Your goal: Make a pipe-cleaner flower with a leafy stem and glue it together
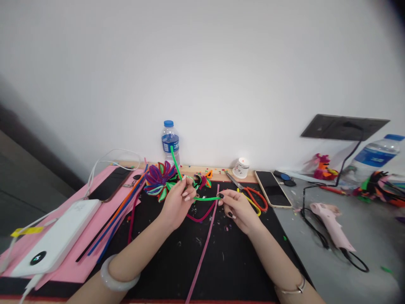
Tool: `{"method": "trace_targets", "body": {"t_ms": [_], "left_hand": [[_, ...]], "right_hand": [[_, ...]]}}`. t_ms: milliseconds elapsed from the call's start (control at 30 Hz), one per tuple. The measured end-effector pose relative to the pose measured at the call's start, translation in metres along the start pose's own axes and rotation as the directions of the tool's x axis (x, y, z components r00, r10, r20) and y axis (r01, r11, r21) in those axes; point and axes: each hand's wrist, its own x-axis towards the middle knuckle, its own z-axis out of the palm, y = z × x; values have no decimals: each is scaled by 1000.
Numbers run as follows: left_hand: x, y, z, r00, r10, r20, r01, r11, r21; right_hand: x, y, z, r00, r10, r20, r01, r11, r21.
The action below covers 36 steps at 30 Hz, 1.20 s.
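A bright green pipe cleaner runs between my two hands above the black mat. My left hand pinches it, and its far end sticks up in front of the water bottle. My right hand grips the other end between thumb and index finger. Behind my left hand lies a flower of looped purple, blue and green pipe cleaners; part of it is covered by the hand. A pink pipe cleaner lies lengthwise on the mat below, near a curved magenta one.
Orange-handled scissors and a phone lie right of my right hand, with a paper cup behind. A pink glue gun rests farther right. At left are a white power bank and loose pipe cleaners. A water bottle stands by the wall.
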Motion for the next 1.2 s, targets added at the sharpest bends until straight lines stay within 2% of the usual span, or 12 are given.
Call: {"method": "trace_targets", "body": {"t_ms": [133,267,367,467,600,733,767,833,933,1067,1133,1200], "left_hand": [[-1,-10,-11,992,-116,50,107,981,161],[-6,-27,-17,959,-257,117,193,899,394],[-11,-35,-17,947,-303,103,212,835,507],[-13,-35,-15,967,-244,67,165,809,564],[-9,-31,-16,999,-33,37,6,817,577],[-4,-31,-20,985,169,26,-152,798,583],[-5,-32,-20,984,176,35,-162,788,594],[-6,-33,-21,992,106,61,-121,762,637],[-11,-34,-20,996,-39,83,-38,648,761],[-17,-31,-17,993,-42,110,-82,417,905],[-19,-30,-15,990,-51,134,-107,359,927],[-20,-29,-13,986,-71,153,-120,343,932]], "right_hand": [[1,-2,-2,999,-23,-37,30,976,214],[-2,0,4,999,-52,13,49,984,174],[-4,3,8,998,-56,39,50,990,129],[-4,5,9,997,-44,61,39,995,93],[-3,6,7,996,-48,70,41,994,98],[-4,4,7,997,-43,60,37,995,89],[-4,3,8,997,-40,60,35,996,87],[-5,2,10,997,-42,66,36,996,80],[-6,0,12,995,-52,79,49,998,41],[-5,2,12,994,-95,62,97,995,-30],[-5,3,12,992,-121,47,123,991,-51],[-5,3,12,991,-128,44,131,990,-59]]}}
